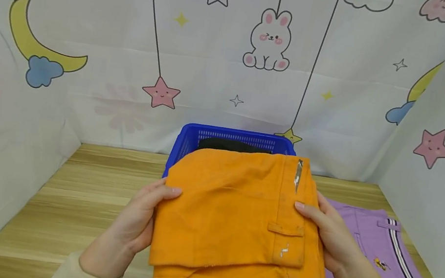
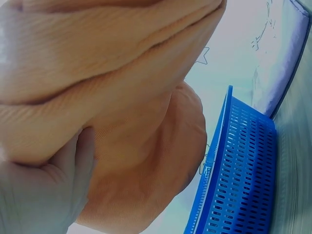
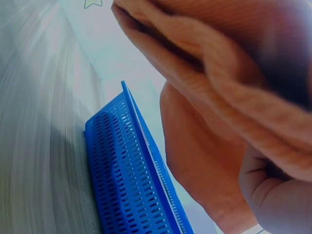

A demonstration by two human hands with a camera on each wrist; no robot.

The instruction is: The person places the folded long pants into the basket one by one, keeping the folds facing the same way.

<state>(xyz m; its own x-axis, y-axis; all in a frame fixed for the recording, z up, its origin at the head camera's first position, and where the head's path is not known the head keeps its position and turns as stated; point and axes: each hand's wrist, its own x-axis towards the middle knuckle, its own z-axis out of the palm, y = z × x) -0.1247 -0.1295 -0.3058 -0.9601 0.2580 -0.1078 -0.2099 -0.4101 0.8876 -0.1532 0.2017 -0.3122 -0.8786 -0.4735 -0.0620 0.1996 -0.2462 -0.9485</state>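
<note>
Both hands hold a folded pair of orange pants [image 1: 232,210] up in front of the basket, in several layers. The left hand [image 1: 137,216] grips the left edge, thumb on the front face. On the opposite edge, the right hand [image 1: 332,238] grips with its thumb lying over the side strip. In the left wrist view, the fingers [image 2: 84,161] go under the folds of cloth. The right wrist view shows part of the right hand [image 3: 282,202] beneath the layers. A blue perforated basket [image 1: 175,150] stands behind the pants, its front mostly hidden in the head view.
Black cloth [image 1: 230,146] lies in the basket. Folded purple pants [image 1: 365,243] with striped trim lie on the wooden table [image 1: 73,202] at the right, partly behind the right hand. A white printed curtain [image 1: 221,69] surrounds the back and sides.
</note>
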